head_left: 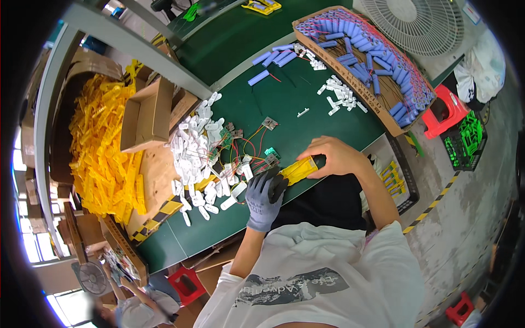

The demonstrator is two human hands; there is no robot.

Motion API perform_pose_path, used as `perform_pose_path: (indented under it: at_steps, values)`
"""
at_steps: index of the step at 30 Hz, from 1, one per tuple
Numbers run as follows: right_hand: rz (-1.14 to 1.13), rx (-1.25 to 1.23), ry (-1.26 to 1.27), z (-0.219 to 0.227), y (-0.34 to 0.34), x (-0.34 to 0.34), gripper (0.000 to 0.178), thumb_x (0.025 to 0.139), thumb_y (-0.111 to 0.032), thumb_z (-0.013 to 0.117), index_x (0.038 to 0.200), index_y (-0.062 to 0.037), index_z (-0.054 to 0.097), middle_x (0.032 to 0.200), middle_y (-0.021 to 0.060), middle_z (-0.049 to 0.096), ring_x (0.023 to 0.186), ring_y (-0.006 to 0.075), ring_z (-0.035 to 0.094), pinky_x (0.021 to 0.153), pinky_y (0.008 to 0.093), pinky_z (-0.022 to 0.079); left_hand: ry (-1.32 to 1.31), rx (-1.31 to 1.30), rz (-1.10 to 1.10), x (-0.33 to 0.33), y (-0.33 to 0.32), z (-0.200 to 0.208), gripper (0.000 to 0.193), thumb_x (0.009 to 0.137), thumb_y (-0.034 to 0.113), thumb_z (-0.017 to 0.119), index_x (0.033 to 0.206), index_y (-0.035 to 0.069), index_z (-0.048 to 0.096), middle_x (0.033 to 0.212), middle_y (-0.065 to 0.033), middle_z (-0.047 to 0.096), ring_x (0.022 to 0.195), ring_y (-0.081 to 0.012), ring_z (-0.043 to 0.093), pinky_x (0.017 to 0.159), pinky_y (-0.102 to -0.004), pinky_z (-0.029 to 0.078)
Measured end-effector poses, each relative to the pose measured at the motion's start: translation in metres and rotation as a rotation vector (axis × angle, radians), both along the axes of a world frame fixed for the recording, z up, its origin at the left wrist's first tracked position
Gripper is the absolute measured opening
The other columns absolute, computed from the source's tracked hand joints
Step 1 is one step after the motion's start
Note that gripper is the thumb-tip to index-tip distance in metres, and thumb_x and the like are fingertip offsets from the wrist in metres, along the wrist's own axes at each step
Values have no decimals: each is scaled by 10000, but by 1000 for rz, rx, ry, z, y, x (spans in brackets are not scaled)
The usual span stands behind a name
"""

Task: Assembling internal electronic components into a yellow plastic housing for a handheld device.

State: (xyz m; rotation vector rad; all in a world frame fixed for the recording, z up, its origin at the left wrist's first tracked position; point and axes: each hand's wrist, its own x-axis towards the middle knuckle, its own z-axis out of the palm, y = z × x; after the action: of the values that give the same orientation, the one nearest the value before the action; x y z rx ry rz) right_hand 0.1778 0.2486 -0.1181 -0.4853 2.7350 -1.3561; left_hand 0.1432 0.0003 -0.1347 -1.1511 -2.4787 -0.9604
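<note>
Both hands meet at the table's near edge on a yellow plastic casing [298, 171], which lies at a slant between them. My left hand [264, 198], in a grey glove with dark fingers, is closed at the casing's left end. My bare right hand [340, 157] wraps round its right end, where a dark round part [319, 160] shows. The casing's inside is hidden. Just beyond the glove lie small circuit boards [270, 123] with red, yellow and black wires. White plastic pieces [191, 147] form a heap to the left of the boards.
A cardboard box of blue cylindrical cells [377, 60] stands at the far right, near a fan [413, 24]. Several loose cells [258, 77] lie on the green table [295, 98]. Yellow casings [104, 147] are piled left, beside an open carton [146, 117]. Another person [145, 306] is at lower left.
</note>
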Motion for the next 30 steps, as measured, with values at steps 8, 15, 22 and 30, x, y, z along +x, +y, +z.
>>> perform_pose_path:
  at_steps: [8, 15, 22, 30]
  values:
    - [-197, -12, 3, 31, 19, -46, 444, 743, -90, 701, 1173, -109, 594, 1028, 74, 623, 881, 195, 591, 770, 311, 468, -50, -37, 48, -14, -7, -12, 290, 700, 145, 700, 947, 74, 565, 993, -131, 600, 866, -319, 571, 751, -429, 443]
    - [-180, 393, 122, 16, 26, -67, 217, 794, -64, 662, 1009, -35, 649, 917, 105, 633, 829, 279, 621, 717, 341, 492, 37, -21, -125, -38, 0, -7, 339, 675, 152, 695, 980, 67, 575, 1078, -150, 584, 960, -327, 565, 869, -439, 433]
    - [-250, 40, 164, 16, -12, -31, 111, 790, -17, 667, 896, -5, 634, 840, 78, 632, 760, 179, 620, 680, 256, 484, 12, -5, -121, -48, -1, -9, 331, 682, 181, 714, 964, 67, 583, 1073, -155, 581, 983, -315, 560, 871, -437, 433]
    - [-432, -550, 121, -30, -31, -1, 248, 761, 112, 644, 975, 22, 559, 889, 71, 607, 826, 120, 597, 760, 255, 487, -45, 50, -165, -53, -3, -8, 305, 698, 165, 720, 949, 66, 578, 1098, -110, 590, 975, -299, 564, 842, -415, 456]
